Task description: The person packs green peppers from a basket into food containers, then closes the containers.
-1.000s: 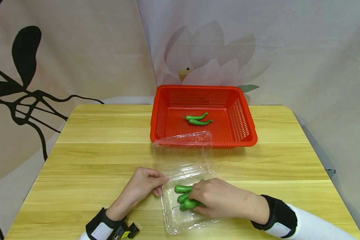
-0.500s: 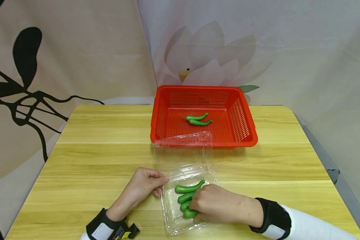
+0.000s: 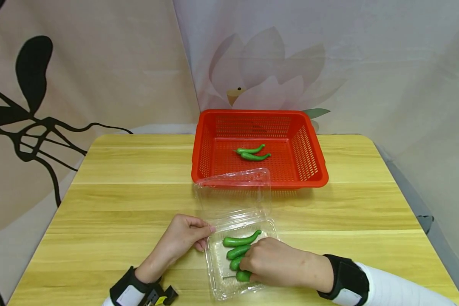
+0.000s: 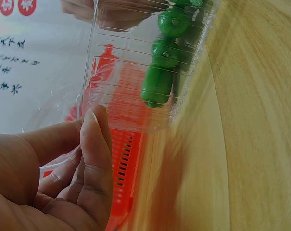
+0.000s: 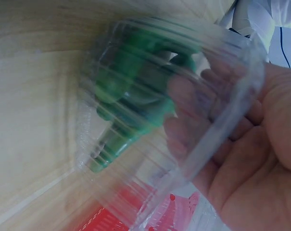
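Observation:
A hinged clear plastic container [image 3: 219,284] lies on the table, its lid [image 3: 235,197] raised and leaning toward the basket. Several green chili peppers [image 3: 240,241] lie side by side in its base. My left hand [image 3: 183,236] pinches the container's left rim between thumb and fingers; the left wrist view shows this grip through the clear wall. Over the base's right side, my right hand [image 3: 273,261] has curled fingers on the nearest green chili pepper [image 3: 243,276], whose right end they hide. In the right wrist view, the fingers [image 5: 181,91] show blurred behind the plastic.
Behind the container stands a red perforated basket [image 3: 317,178] with two green chili peppers [image 3: 255,157] on its floor. The raised lid overlaps the basket's front edge in view. Wooden table surface [image 3: 130,204] extends to both sides, with a printed curtain behind.
My right hand has shifted slightly toward me with the chili pepper, which now lies nearest the container's front. The farther peppers are more exposed. My left hand stays at the rim.

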`<state>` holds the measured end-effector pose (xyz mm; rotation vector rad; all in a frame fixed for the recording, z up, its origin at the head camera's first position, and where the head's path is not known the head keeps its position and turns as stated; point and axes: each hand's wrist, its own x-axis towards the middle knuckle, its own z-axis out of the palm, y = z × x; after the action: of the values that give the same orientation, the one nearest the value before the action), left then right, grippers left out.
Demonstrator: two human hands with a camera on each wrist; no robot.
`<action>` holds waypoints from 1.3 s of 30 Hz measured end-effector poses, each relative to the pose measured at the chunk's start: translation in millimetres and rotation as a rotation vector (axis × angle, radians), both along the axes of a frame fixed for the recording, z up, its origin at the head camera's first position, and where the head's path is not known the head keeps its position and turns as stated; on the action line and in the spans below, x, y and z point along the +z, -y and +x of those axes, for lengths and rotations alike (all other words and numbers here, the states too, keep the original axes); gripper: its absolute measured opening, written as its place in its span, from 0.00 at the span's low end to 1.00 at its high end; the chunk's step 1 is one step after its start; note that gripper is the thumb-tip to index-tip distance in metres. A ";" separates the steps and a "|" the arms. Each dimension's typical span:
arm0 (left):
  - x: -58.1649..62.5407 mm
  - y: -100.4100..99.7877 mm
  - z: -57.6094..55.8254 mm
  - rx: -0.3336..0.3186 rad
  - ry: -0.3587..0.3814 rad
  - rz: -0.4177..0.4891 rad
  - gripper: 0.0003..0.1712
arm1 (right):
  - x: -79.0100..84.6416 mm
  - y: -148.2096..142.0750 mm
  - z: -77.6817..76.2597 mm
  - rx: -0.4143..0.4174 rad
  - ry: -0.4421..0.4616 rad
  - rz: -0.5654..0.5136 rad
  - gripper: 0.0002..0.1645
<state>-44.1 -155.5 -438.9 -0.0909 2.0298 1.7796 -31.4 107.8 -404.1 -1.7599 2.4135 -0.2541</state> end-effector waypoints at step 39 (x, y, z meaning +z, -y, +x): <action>0.7 -0.1 1.7 0.005 -0.014 -0.003 0.12 | 77.0 -16.5 -56.7 -0.134 -0.085 -0.522 0.11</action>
<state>-42.4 -155.4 -438.1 -0.0856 2.0436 1.7850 -88.1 124.3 -327.1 -1.8158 2.7050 -0.9155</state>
